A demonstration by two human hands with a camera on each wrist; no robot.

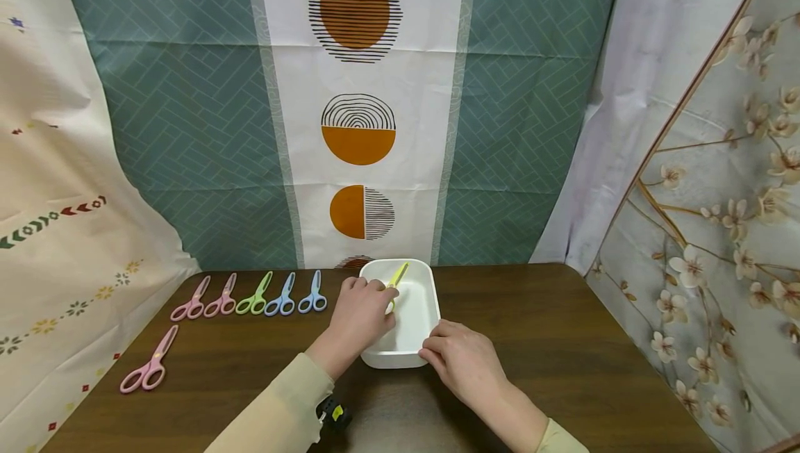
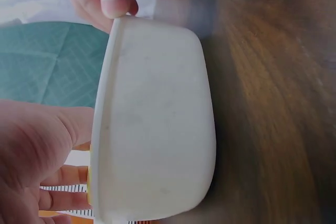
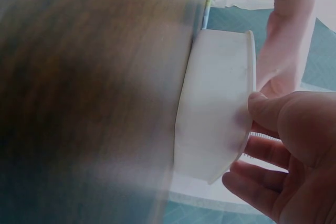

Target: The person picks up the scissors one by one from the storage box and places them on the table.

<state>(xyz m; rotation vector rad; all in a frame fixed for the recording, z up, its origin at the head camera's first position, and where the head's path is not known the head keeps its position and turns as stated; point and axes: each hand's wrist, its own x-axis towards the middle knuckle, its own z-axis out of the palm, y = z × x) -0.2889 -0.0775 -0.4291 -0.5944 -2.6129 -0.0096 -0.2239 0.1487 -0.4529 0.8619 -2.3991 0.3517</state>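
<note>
A white, rounded rectangular plastic box (image 1: 409,361) stands on the table. Over its left side reaches my left hand (image 1: 362,310), the fingers and thumb holding yellow scissors (image 1: 398,274) inside the box. Their blades point to the far rim; most of the handles is hidden by the fingers. My right hand (image 1: 465,359) pinches the box's rim at the near right corner. In the right wrist view the thumb of the right hand (image 3: 299,140) lies against the outer wall. From the left wrist, the box's side wall hides most of what the left hand (image 2: 37,156) holds.
Along the table's back left lie several scissors in a row: pink scissors (image 1: 192,306), more pink scissors (image 1: 221,300), green scissors (image 1: 255,299), blue scissors (image 1: 281,300) and lighter blue scissors (image 1: 314,297). Other pink scissors (image 1: 150,369) lie nearer. A patterned curtain (image 1: 519,126) hangs behind the table (image 1: 562,356).
</note>
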